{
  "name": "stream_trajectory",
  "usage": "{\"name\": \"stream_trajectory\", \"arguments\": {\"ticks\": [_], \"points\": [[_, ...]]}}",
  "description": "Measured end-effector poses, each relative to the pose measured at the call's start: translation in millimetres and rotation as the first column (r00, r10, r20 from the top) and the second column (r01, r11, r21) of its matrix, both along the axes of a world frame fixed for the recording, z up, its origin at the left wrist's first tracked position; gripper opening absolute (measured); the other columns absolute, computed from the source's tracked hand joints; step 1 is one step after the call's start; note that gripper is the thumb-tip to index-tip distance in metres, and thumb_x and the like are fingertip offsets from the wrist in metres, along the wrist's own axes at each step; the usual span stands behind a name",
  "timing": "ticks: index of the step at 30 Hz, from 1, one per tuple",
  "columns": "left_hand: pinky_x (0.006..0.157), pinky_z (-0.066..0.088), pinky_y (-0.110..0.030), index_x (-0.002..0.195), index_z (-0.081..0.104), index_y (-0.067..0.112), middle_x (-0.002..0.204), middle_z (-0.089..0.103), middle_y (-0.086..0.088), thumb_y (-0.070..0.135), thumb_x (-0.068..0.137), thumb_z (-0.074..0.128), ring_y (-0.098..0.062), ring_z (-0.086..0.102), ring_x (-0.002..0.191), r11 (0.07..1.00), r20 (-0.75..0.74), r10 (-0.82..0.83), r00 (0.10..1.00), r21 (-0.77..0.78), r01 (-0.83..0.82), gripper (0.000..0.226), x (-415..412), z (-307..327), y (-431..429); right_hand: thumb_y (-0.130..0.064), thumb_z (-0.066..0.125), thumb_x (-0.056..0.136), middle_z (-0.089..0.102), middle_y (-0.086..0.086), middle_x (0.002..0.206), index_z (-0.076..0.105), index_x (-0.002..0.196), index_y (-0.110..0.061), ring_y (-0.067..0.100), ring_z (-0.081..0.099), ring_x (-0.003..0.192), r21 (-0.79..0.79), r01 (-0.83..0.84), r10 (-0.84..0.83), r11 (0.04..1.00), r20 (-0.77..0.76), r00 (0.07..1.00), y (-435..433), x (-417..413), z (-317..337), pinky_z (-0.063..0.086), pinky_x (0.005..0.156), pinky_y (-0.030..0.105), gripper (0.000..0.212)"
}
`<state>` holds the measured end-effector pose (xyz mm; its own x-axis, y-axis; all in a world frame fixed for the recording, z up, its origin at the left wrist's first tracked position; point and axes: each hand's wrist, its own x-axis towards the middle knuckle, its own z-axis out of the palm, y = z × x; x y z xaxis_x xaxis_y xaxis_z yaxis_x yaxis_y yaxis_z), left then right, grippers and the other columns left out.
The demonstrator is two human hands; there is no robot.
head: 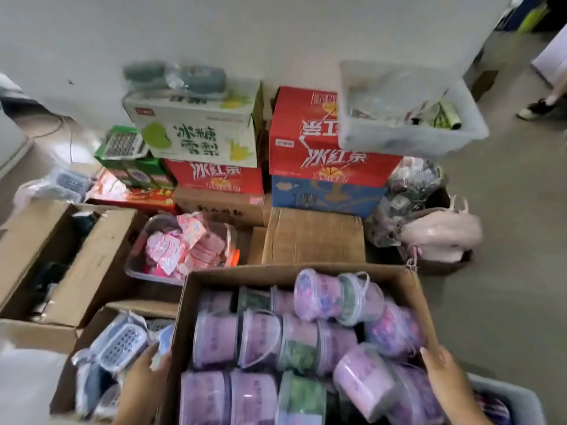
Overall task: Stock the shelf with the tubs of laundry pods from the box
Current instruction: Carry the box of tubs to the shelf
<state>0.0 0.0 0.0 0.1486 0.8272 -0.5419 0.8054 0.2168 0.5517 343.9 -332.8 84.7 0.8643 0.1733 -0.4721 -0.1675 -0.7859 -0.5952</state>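
L hand (144,374) & R hand (445,377) are pressing flat on the side walls of the cardboard box (260,279), fingers straight. The tubs of laundry pods (214,342) are filling it, some tipping loose by its far right corner. Prob. best lifting level & slow.

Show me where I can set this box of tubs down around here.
Bare floor lies right of the box, bordered by the pink bag and grey bin. The closed brown carton behind has a flat free top. Left is crowded: open cartons and the tray of pink packets.
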Motion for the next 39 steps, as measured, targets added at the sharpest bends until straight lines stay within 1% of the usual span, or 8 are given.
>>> {"name": "stream_trajectory", "arguments": {"ticks": [2, 6, 10, 13, 19, 26, 33, 39], "points": [[0.1, 0.041, -0.05, 0.117, 0.057, 0.012, 0.115, 0.064, -0.012, 0.057, 0.072, 0.055, -0.03, 0.057, 0.11, 1.0, -0.033, 0.018, 0.999, -0.025, -0.019, 0.063, 13.8, 7.4, 7.5, -0.015, 0.052, 0.093, 0.055, 0.033, 0.122, 0.051, 0.123, 0.008, 0.047, 0.05, 0.114, -0.078, 0.101, -0.101, 0.992, 0.009, 0.995, 8.1, 29.7, 4.6, 0.037, 0.087, 0.041, 0.039], [0.104, 0.036, -0.049, 0.133, 0.044, 0.012, 0.131, 0.054, -0.016, 0.044, 0.086, 0.057, -0.034, 0.049, 0.122, 0.994, -0.039, 0.109, 0.993, -0.003, -0.109, 0.059, 29.2, 31.8, -6.0, -0.028, 0.05, 0.094, 0.038, 0.033, 0.139, 0.035, 0.136, 0.009, 0.046, 0.036, 0.129, -0.186, 0.123, -0.115, 0.975, 0.053, 0.992, 4.7, 36.1, -5.1, 0.028, 0.105, 0.044, 0.058], [0.101, 0.04, -0.049, 0.128, 0.047, 0.017, 0.125, 0.059, -0.014, 0.063, 0.08, 0.048, -0.033, 0.054, 0.115, 0.992, -0.079, 0.068, 0.995, -0.101, -0.076, 0.067, 32.6, 0.4, -4.5, -0.035, 0.049, 0.093, 0.035, 0.029, 0.143, 0.03, 0.14, 0.006, 0.043, 0.033, 0.132, -0.313, 0.102, -0.1, 0.944, 0.024, 0.995, 1.7, 54.5, -39.1, 0.025, 0.108, 0.045, 0.065], [0.091, 0.036, -0.033, 0.122, 0.054, 0.008, 0.119, 0.06, -0.012, 0.034, 0.095, 0.046, -0.033, 0.053, 0.114, 0.991, -0.045, 0.105, 0.993, -0.076, -0.108, 0.038, 45.1, 20.6, -10.7, -0.036, 0.051, 0.093, 0.036, 0.029, 0.143, 0.032, 0.139, 0.007, 0.042, 0.034, 0.132, -0.284, 0.114, -0.096, 0.952, 0.078, 0.992, 0.5, 64.3, -39.9, 0.025, 0.109, 0.044, 0.066], [0.099, 0.034, -0.044, 0.121, 0.054, -0.006, 0.12, 0.053, -0.036, 0.05, 0.094, 0.036, -0.046, 0.048, 0.114, 0.992, -0.287, 0.103, 0.952, -0.037, -0.118, 0.065, 51.3, 3.3, -3.4, -0.047, 0.042, 0.094, 0.047, 0.03, 0.133, 0.047, 0.128, 0.008, 0.041, 0.044, 0.124, -0.276, 0.188, -0.225, 0.943, -0.107, 0.969, 9.6, 86.3, -59.4, 0.033, 0.102, 0.038, 0.065], [0.098, 0.034, -0.046, 0.116, 0.052, -0.017, 0.119, 0.05, -0.041, 0.052, 0.095, 0.03, -0.049, 0.047, 0.114, 0.997, -0.398, 0.042, 0.916, -0.037, -0.062, 0.075, 59.4, 13.1, 5.9, -0.051, 0.03, 0.096, 0.053, 0.037, 0.119, 0.056, 0.111, 0.015, 0.047, 0.049, 0.114, -0.4, 0.125, -0.159, 0.908, -0.052, 0.986, 13.7, 67.9, -48.1, 0.038, 0.092, 0.043, 0.073], [0.097, 0.034, -0.045, 0.118, 0.051, -0.015, 0.12, 0.05, -0.04, 0.045, 0.095, 0.038, -0.048, 0.047, 0.115, 0.997, -0.413, -0.074, 0.908, -0.05, 0.058, 0.065, 72.3, 23.2, 34.1, -0.054, 0.026, 0.095, 0.058, 0.037, 0.105, 0.06, 0.097, 0.015, 0.047, 0.055, 0.101, -0.473, 0.145, -0.183, 0.869, -0.036, 0.982, -15.2, 18.8, -55.0, 0.038, 0.076, 0.041, 0.077], [0.093, 0.038, -0.045, 0.113, 0.059, -0.009, 0.113, 0.057, -0.036, 0.045, 0.094, 0.04, -0.047, 0.051, 0.109, 0.99, -0.432, -0.12, 0.894, 0.019, 0.142, 0.06, 69.2, 22.1, 32.0, -0.053, 0.037, 0.093, 0.054, 0.037, 0.117, 0.056, 0.108, 0.017, 0.046, 0.05, 0.112, -0.461, 0.155, -0.211, 0.874, -0.071, 0.975, -12.1, 37.6, -57.6, 0.038, 0.093, 0.044, 0.074]]}}
